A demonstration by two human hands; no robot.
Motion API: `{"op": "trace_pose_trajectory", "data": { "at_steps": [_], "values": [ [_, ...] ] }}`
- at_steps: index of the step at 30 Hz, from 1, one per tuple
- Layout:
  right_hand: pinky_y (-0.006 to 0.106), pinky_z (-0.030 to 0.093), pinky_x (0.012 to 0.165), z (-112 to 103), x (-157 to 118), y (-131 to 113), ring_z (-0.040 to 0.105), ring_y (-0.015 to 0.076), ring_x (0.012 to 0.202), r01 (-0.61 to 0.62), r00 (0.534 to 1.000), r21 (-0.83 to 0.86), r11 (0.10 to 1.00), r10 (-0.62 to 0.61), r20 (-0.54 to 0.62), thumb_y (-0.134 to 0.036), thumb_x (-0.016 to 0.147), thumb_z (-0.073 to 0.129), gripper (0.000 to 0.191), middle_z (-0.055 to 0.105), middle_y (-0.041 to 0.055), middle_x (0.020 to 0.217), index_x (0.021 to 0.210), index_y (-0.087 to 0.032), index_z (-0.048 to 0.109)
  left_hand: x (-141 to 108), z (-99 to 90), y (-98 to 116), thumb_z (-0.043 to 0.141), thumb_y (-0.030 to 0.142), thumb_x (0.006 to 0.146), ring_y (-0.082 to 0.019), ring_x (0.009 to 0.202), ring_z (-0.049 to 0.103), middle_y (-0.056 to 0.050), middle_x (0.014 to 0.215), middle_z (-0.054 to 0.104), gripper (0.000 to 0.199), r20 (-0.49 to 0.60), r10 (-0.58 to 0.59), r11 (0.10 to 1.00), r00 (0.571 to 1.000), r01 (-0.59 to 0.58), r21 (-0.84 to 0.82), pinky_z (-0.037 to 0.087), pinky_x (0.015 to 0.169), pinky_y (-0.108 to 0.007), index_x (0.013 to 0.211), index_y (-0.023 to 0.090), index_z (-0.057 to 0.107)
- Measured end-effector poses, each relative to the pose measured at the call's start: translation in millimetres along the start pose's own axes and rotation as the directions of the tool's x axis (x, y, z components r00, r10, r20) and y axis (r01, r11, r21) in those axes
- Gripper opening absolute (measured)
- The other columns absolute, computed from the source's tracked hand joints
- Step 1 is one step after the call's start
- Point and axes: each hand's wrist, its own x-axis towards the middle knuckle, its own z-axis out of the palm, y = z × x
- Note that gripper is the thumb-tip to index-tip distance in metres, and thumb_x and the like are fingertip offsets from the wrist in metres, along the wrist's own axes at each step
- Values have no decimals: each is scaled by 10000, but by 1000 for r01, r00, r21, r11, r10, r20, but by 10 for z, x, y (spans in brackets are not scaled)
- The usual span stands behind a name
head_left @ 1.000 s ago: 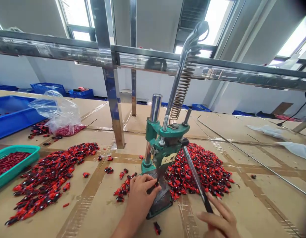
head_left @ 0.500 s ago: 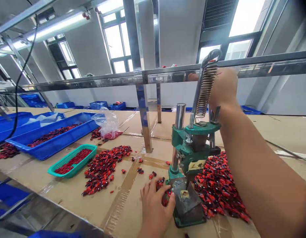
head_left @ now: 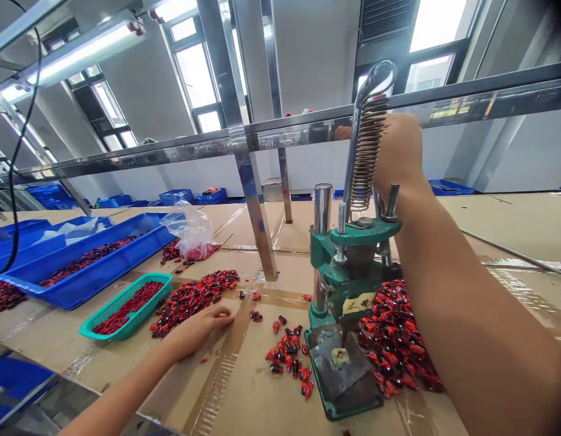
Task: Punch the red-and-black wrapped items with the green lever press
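Observation:
My right hand (head_left: 400, 145) is closed in a fist at the upper part of a green hand press (head_left: 353, 272), behind its coil spring (head_left: 368, 154). It appears to grip the press lever, whose handle is hidden by the hand. My left hand (head_left: 210, 326) is low over the table at the right edge of a pile of small red and black plastic parts (head_left: 196, 297). Its fingers are curled, and whatever they hold is hidden. A smaller group of red and black parts (head_left: 289, 351) lies left of the press's metal base plate (head_left: 346, 366).
A larger heap of the same parts (head_left: 396, 333) lies right of the press. To the left are a green basket (head_left: 92, 324) of small red pieces, a long blue tray (head_left: 75, 290) and a clear plastic bag (head_left: 192, 230). A metal post (head_left: 257, 212) stands behind.
My left hand has moved left from the parts beside the press base to the farther pile, uncovering the small group. My right hand stays at the press lever. The view has shifted slightly.

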Motion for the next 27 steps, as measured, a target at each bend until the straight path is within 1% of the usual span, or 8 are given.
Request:
{"op": "trace_pose_trajectory", "data": {
  "at_steps": [5,8,12,15,18,20,24,27],
  "values": [
    [217,225,590,-2,-7,-22,259,12,590,30,999,28,999,-30,19,-201,983,438,431,409,-5,602,584,-63,523,95,-42,-36,422,73,890,-237,1062,681,-46,1183,716,469,-29,-32,997,999,30,-68,504,973,-343,1127,278,771],
    [235,196,577,-1,2,-14,227,19,590,44,999,38,998,-44,13,-190,974,429,430,361,-3,599,560,-73,419,180,-23,231,568,255,934,-231,980,709,-38,1074,760,245,-159,-66,972,985,27,-233,533,925,-324,1028,265,794],
    [251,179,560,14,4,4,204,34,590,58,998,46,997,-58,6,-211,973,414,429,287,9,595,572,-90,319,433,272,1162,773,361,836,-217,914,730,-11,967,796,147,-395,-221,816,891,-52,-575,566,873,-304,955,281,803],
    [259,171,568,20,4,13,199,40,595,62,998,49,997,-63,20,-216,977,399,421,281,14,605,586,-92,306,714,624,1939,834,358,794,-199,824,726,-3,868,792,107,-473,-189,699,861,-220,-681,577,777,-290,865,282,808],
    [269,155,587,18,15,22,175,46,611,62,997,35,997,-63,34,-221,982,393,415,259,22,628,601,-89,290,964,869,2363,860,339,776,-200,833,728,-6,867,792,121,-512,-192,636,837,-291,-715,575,773,-305,839,265,789],
    [275,143,599,18,22,26,156,52,623,67,997,22,998,-67,31,-226,986,390,406,226,29,652,626,-89,262,1053,930,2427,855,314,789,-202,866,729,-7,892,793,116,-549,-164,652,820,-327,-684,570,806,-322,828,251,766],
    [272,134,596,22,14,23,153,52,622,60,997,22,998,-61,37,-261,1000,372,412,212,32,662,645,-91,252,1054,929,2331,800,266,853,-191,879,716,-6,915,786,68,-646,-46,752,762,-399,-525,554,827,-333,857,246,735],
    [237,129,576,28,8,11,159,34,618,45,997,23,999,-46,56,-253,1003,359,420,229,20,635,629,-90,261,1013,922,2286,771,277,879,-192,884,712,-17,923,778,56,-641,-35,785,767,-376,-493,565,818,-331,875,246,723]
  ]
}}
